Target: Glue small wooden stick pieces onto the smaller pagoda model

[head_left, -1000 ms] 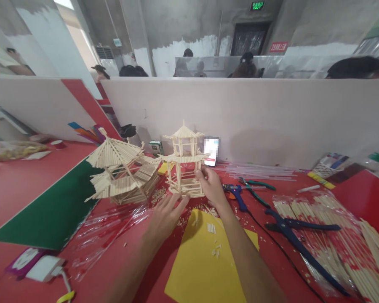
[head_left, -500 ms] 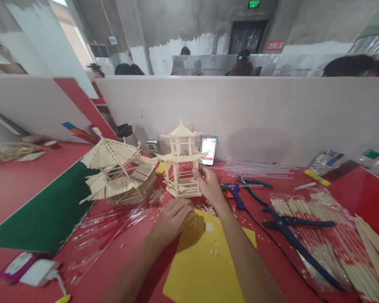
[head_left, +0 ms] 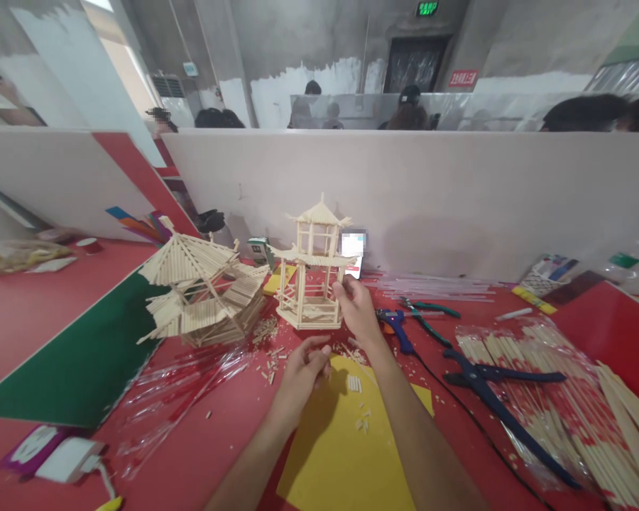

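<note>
My right hand (head_left: 358, 310) is closed on the right-hand post of a small two-tiered pagoda model (head_left: 319, 260) built of pale wooden sticks. The model leans a little to the right, its hexagonal base low over the red table. In front of it, my left hand (head_left: 304, 369) is apart from the model, thumb and forefinger parted, with nothing visible between them. Under my forearms lies a yellow sheet (head_left: 346, 454) with a row of short stick pieces (head_left: 354, 384) on it. Left of the pagoda stands a bigger stick-built pavilion (head_left: 202, 291), its roof tilted.
On the right lie a blue glue gun (head_left: 397, 330) with its cord, green-handled pliers (head_left: 431, 319), a large dark-blue cutter (head_left: 503, 397) and bagged sticks (head_left: 554, 390). A phone (head_left: 353, 252) leans against the partition (head_left: 458, 184). A white plug (head_left: 69, 458) is at front left.
The pagoda has tipped and turned slightly, its top moving right and up, with my right hand still on it. My left hand has rolled, showing its thumb, and its fingers have parted.
</note>
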`<state>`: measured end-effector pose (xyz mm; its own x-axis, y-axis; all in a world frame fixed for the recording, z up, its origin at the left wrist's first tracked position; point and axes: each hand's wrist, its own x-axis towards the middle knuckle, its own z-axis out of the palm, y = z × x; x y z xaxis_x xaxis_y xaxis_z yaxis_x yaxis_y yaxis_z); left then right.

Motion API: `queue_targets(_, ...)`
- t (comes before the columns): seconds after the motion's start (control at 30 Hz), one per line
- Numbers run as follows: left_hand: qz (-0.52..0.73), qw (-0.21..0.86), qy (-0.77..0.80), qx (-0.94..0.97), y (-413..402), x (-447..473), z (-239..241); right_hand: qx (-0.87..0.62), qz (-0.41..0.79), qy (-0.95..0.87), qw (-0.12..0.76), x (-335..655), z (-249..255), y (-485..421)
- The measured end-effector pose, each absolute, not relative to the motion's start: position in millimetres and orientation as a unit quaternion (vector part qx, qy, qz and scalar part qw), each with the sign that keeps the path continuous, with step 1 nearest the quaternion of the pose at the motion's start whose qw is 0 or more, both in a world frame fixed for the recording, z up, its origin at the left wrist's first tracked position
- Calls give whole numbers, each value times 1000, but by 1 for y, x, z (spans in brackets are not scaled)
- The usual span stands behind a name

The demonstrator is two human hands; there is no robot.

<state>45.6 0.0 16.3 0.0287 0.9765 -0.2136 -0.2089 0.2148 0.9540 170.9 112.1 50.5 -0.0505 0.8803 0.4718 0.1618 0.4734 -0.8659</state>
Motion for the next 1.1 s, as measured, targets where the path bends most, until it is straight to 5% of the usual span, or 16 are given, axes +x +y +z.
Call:
queue_targets(0.43,573,575,461,359,7,58,9,-392,309,-652,571,173,61,107)
queue_targets(0.7,806,434,334,225,-27,-11,12,-392,298,-663,563,188,60,114)
queue_targets(0.9,764,582,221,169,-19,-17,34,-391,299,-671,555,195,61,115)
queue_targets(1.1,554,614,468,312,2,-10,19,-375,313,-662,569,201,65,114)
